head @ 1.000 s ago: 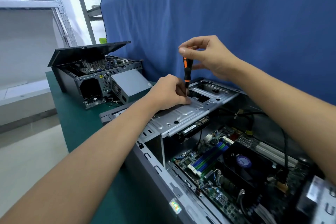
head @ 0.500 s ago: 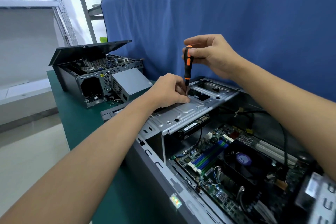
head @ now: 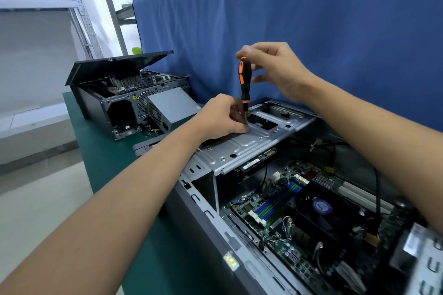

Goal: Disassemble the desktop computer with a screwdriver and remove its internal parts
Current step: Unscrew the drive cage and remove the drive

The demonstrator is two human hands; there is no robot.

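An open desktop computer case (head: 215, 230) lies on the green table, its motherboard (head: 275, 208) and black fan (head: 321, 208) exposed. A silver metal drive bracket (head: 242, 146) spans the case's far end. A black and orange screwdriver (head: 244, 79) stands upright with its tip on the bracket. My right hand (head: 275, 67) pinches the top of its handle with thumb and forefinger, the other fingers spread. My left hand (head: 223, 117) rests on the bracket and holds the screwdriver's shaft near the tip with curled fingers.
A second opened computer (head: 124, 100) with its lid (head: 115, 64) raised and a grey power supply (head: 170, 108) stands at the table's far left. A blue curtain (head: 311, 19) hangs right behind the case. The green table edge (head: 81, 141) drops to the floor at left.
My right hand has loosened on the handle, its lower fingers now spread, as it turns the screwdriver. The left hand and the screwdriver tip stay in place.
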